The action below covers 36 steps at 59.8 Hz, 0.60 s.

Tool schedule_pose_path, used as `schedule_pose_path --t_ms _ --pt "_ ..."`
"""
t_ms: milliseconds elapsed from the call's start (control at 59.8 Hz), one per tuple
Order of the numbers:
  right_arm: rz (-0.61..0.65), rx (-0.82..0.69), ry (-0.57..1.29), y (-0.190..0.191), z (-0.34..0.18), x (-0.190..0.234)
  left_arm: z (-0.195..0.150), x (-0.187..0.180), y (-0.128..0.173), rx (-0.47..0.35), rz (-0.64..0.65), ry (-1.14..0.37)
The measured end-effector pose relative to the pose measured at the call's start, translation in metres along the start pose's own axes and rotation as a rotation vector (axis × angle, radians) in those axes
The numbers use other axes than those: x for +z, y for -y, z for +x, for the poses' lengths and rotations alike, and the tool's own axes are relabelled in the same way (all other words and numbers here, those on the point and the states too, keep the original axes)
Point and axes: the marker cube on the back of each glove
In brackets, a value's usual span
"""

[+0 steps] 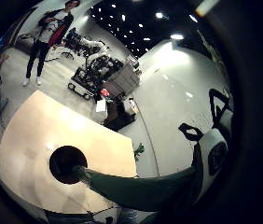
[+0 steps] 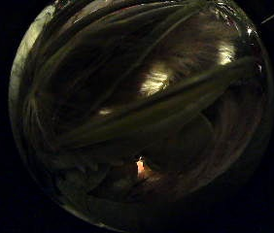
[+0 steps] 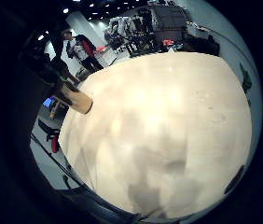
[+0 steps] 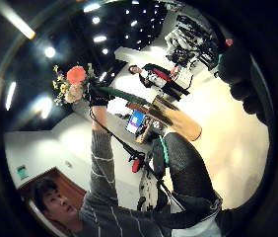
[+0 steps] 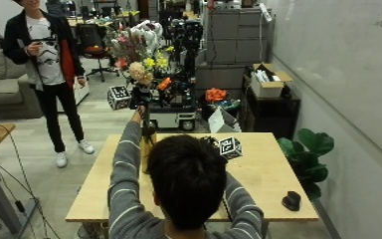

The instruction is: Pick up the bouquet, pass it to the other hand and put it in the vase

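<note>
The person sits at a light wooden table point(image 5: 264, 174) and lifts the bouquet point(image 5: 140, 62) high with the left hand point(image 5: 139, 97), the arm stretched up and forward. The bouquet stands nearly upright: its long axis runs from the flower heads at the top, pink, yellow and orange, down through the green stems point(image 1: 136, 189) to the lower end. In the left little finger side palm view the stems point straight down at the dark round mouth of the vase point(image 1: 67, 164), and their tip is at the rim or just above it; I cannot tell if it already enters. The fingers of the left hand are curled around the stems just under the flowers, as the right thumb side palm view also shows.

The vase is a tall tan tube, standing upright on the table near its left side, mostly hidden behind the person's head in the outside view. The right hand point(image 5: 227, 148) is low over the table, near the vase; I cannot tell how its fingers are.

A small dark object point(image 5: 291, 200) lies near the right front corner of the table.
</note>
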Motion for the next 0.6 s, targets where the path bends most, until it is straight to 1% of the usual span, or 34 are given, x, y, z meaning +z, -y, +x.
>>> schedule_pose_path --t_ms 17,33,67,100,134,150,167,184,234,251,267,284,334,351,368,401,418,434,468,485,501,535,568,602 --pt "0.017 -0.026 -0.012 0.001 0.000 0.000 0.006 -0.003 -0.007 -0.007 0.010 0.016" --pt "0.023 -0.034 -0.018 0.002 0.000 0.000 0.010 -0.007 -0.014 -0.049 0.027 0.070" --pt "0.006 -0.019 -0.001 0.002 0.000 0.001 0.006 -0.016 -0.021 -0.148 0.077 0.218" --pt "-0.010 -0.036 0.032 0.004 0.002 0.002 0.000 -0.022 -0.023 -0.202 0.125 0.331" --pt "-0.026 -0.063 0.082 0.006 0.003 0.004 -0.006 -0.025 -0.023 -0.248 0.151 0.392" --pt "-0.034 -0.070 0.105 0.006 0.004 0.005 -0.009 -0.024 -0.022 -0.263 0.151 0.398" --pt "-0.040 -0.077 0.121 0.006 0.004 0.006 -0.010 -0.023 -0.020 -0.256 0.145 0.380" --pt "-0.042 -0.084 0.131 0.007 0.005 0.006 -0.010 -0.019 -0.016 -0.220 0.135 0.338" --pt "-0.041 -0.093 0.140 0.009 0.007 0.006 -0.001 -0.011 -0.002 -0.036 0.133 0.193" --pt "-0.040 -0.091 0.138 0.009 0.007 0.006 0.005 -0.012 -0.002 0.008 0.146 0.171" --pt "-0.037 -0.088 0.132 0.009 0.006 0.006 0.009 -0.013 -0.002 0.020 0.158 0.173" --pt "-0.034 -0.086 0.125 0.009 0.006 0.006 0.005 -0.015 -0.002 -0.008 0.166 0.203" --pt "-0.028 -0.066 0.089 0.006 0.003 0.006 -0.034 -0.018 0.002 -0.236 0.158 0.363" --pt "-0.029 -0.047 0.075 0.004 0.002 0.005 -0.038 -0.017 0.001 -0.267 0.139 0.362" --pt "-0.032 -0.024 0.063 0.002 0.001 0.005 -0.036 -0.015 0.000 -0.254 0.112 0.322" --pt "-0.031 0.002 0.045 0.000 0.001 0.003 -0.030 -0.010 -0.001 -0.175 0.055 0.226" --pt "-0.024 -0.002 0.038 0.000 0.001 0.003 -0.038 -0.009 0.003 -0.159 0.038 0.224" --pt "-0.018 -0.004 0.030 0.000 0.002 0.002 -0.055 -0.011 0.009 -0.178 0.033 0.274" --pt "-0.020 0.033 0.012 -0.003 0.003 0.001 -0.100 -0.019 0.018 -0.290 0.035 0.480" --pt "-0.028 0.057 0.014 -0.004 0.004 0.001 -0.115 -0.025 0.016 -0.337 0.018 0.570" --pt "-0.037 0.067 0.026 -0.005 0.005 0.001 -0.119 -0.030 0.008 -0.357 -0.026 0.616" --pt "-0.044 0.056 0.053 -0.005 0.006 0.000 -0.117 -0.033 -0.013 -0.331 -0.187 0.597" --pt "-0.043 0.064 0.046 -0.007 0.005 -0.001 -0.124 -0.037 -0.030 -0.293 -0.360 0.577" --pt "-0.029 0.041 0.034 -0.008 0.005 -0.002 -0.134 -0.049 -0.048 -0.299 -0.465 0.638"
